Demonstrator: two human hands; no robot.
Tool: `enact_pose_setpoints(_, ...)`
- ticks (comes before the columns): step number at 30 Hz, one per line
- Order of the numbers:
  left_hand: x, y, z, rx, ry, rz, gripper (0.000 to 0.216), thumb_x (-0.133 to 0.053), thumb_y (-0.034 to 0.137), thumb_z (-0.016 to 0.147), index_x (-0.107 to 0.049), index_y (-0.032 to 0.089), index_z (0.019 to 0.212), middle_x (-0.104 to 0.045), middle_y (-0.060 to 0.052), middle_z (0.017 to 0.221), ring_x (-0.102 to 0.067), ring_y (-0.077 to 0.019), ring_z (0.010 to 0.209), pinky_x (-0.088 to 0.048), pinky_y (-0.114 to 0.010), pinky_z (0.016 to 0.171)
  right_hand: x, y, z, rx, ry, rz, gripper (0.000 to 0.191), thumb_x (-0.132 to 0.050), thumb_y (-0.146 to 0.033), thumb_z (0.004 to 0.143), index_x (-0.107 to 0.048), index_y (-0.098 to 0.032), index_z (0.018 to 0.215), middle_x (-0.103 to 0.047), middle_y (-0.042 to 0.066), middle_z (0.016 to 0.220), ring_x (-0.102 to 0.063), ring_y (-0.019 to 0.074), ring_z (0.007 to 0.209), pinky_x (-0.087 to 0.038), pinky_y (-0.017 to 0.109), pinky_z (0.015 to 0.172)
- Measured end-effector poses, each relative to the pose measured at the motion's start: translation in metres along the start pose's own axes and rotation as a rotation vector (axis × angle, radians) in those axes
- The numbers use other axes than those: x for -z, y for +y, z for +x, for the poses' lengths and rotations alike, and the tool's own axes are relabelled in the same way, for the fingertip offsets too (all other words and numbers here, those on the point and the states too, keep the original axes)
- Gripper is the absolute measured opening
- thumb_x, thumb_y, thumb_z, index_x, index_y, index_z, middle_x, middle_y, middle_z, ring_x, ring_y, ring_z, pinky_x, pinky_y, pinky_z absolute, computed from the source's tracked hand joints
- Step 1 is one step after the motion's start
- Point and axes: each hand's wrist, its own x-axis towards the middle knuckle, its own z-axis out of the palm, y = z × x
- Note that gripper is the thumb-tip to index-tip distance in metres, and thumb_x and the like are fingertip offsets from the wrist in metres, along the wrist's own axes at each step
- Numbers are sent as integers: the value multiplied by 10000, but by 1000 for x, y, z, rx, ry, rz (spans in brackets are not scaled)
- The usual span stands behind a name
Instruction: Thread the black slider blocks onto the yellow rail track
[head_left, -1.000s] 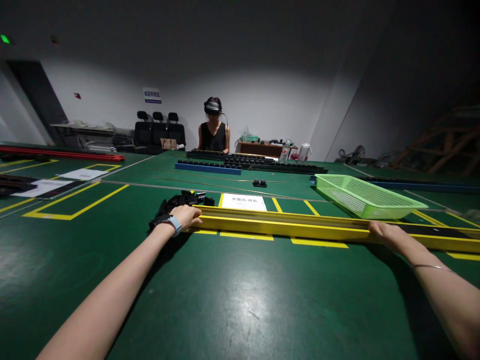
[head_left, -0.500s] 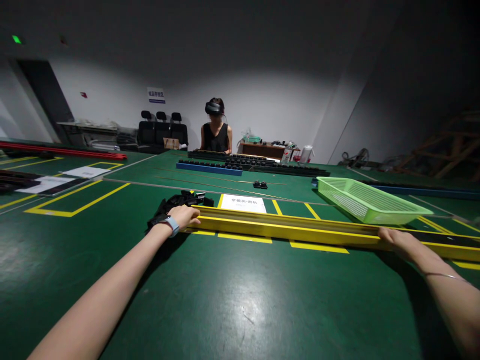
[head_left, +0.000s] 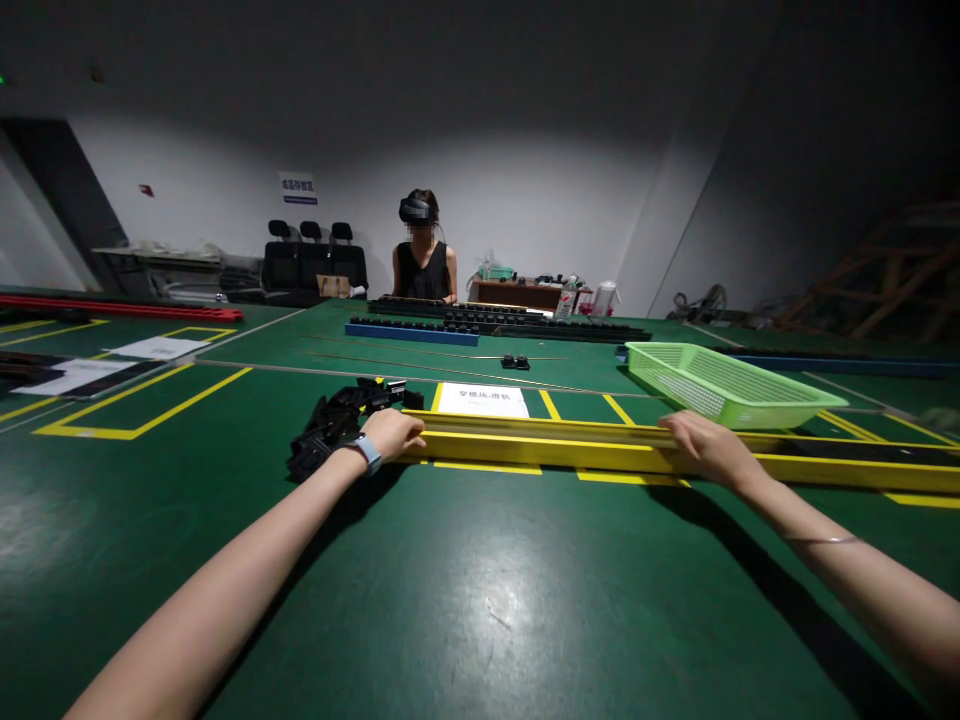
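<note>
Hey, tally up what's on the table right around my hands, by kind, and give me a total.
yellow rail: 1
green basket: 1
pile of black parts: 1
white label sheet: 1
Total: 4

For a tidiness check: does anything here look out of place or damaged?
Nothing looks damaged or spilled. Only the black parts lie in a loose heap beside the left hand, not in the green basket. The yellow rail lies flat, held by that hand and the right hand.

Head cam looks fwd/down, near yellow rail.
</note>
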Motion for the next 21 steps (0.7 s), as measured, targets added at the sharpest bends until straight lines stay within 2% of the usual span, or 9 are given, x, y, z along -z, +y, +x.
enact_pose_setpoints(1,-1,9,3,-9,15,-4,290,-495,482,829,-662,245,838,-695,-58,839,-633,-214,829,-404,-260,686,-1,-25,9,106,-11,48,329,-290,-304,919,-593,-174,940,-642,111,956,-601,197,903,-465,332,847)
enact_pose_setpoints(3,-3,26,10,-44,38,-14,283,-505,464,829,-667,233,817,-693,-70,813,-635,-227,816,-411,-273,675,-5,-78,25,206,11,111,284,-315,-292,920,-565,-185,1000,-630,102,957,-586,208,917,-471,359,837)
enact_pose_setpoints(7,-5,52,20,-95,82,-53,266,-521,426,832,-673,210,801,-694,-88,807,-639,-236,818,-427,-294,698,-24,-182,47,273,21,192,283,-388,-242,887,-488,-205,1150,-604,109,1018,-566,242,941,-486,415,810)
enact_pose_setpoints(10,-7,67,28,-123,102,-72,252,-530,399,833,-680,198,808,-696,-104,823,-642,-244,836,-438,-313,738,-43,-236,56,262,-8,198,377,-432,-169,837,-436,-168,1214,-576,126,1097,-532,258,1013,-454,427,885)
enact_pose_setpoints(14,-13,84,40,-147,121,-72,249,-490,338,860,-681,181,892,-695,-137,884,-643,-245,866,-444,-332,789,-62,-267,63,167,-63,196,399,-507,-193,804,-440,-145,1194,-559,140,1093,-512,274,1026,-414,436,919)
enact_pose_setpoints(18,-19,90,42,-180,153,-47,289,-440,321,890,-657,139,946,-691,-163,869,-650,-248,840,-427,-371,844,-69,-267,64,117,-61,143,315,-453,-305,872,-464,-172,1157,-571,120,996,-530,278,948,-428,448,861)
enact_pose_setpoints(21,-20,75,40,-211,204,-104,387,-392,428,905,-636,159,1036,-692,-138,903,-642,-240,872,-429,-359,851,-73,-261,61,148,-3,168,349,-407,-350,905,-428,-210,1225,-574,105,1032,-533,272,973,-430,449,874)
